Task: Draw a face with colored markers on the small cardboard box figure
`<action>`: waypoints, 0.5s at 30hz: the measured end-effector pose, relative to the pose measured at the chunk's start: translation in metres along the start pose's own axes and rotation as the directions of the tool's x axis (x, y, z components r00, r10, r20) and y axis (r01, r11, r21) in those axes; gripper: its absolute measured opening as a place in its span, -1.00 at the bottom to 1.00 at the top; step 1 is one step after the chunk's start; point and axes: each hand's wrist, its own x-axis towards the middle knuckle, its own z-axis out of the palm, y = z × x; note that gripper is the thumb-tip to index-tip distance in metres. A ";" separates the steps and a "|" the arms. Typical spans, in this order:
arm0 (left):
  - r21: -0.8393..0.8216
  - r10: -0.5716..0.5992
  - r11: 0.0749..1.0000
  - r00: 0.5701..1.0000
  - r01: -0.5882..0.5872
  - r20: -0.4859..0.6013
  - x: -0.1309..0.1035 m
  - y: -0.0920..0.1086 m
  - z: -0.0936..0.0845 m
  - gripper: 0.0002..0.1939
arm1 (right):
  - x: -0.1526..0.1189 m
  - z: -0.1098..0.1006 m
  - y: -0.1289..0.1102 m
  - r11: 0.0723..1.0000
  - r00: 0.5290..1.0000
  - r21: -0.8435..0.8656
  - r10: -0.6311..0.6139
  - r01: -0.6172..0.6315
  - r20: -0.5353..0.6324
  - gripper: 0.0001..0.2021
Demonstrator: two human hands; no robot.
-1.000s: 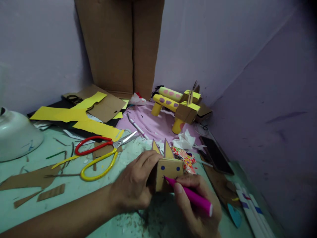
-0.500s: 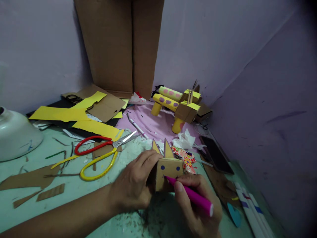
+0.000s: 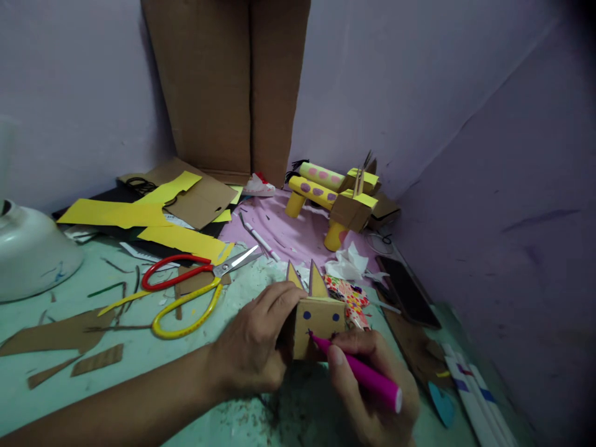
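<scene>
A small cardboard box (image 3: pixel 321 308) with two pointed cardboard ears and two dark blue dots on its front is gripped from the left side by my left hand (image 3: pixel 261 335). Its left-hand fingers are partly hidden behind the box. Between the thumb and fingers of my right hand (image 3: pixel 377 379) is a magenta felt-tip pen (image 3: pixel 372 375). The pen's tip touches the box front below the left dot, where a small dark mark shows. Open red-and-yellow scissors (image 3: pixel 195 292) lie left of my left hand.
Yellow paper strips (image 3: pixel 116 213) and cardboard scraps (image 3: pixel 60 332) lie to the left. Two yellow tube-bodied animal models (image 3: pixel 311 189) stand at the back. A phone (image 3: pixel 410 292) and white markers (image 3: pixel 475 394) lie right. A white lamp base (image 3: pixel 35 254) stands far left.
The pen tip stays at almost the same place on the box front, and the mark there looks slightly larger. The whole view has shifted a little; both hands keep their hold.
</scene>
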 end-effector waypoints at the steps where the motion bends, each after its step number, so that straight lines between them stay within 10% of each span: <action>1: 0.001 -0.001 1.000 1.000 0.001 -0.001 0.000 0.000 0.000 -0.29 | 0.001 -0.001 0.001 1.000 1.000 -0.015 -0.021 0.021 0.009 -0.88; 15: -0.022 -0.004 1.000 1.000 0.004 0.003 0.001 -0.001 0.000 -0.27 | -0.001 0.003 -0.001 0.999 1.000 0.029 0.023 -0.022 -0.018 -0.91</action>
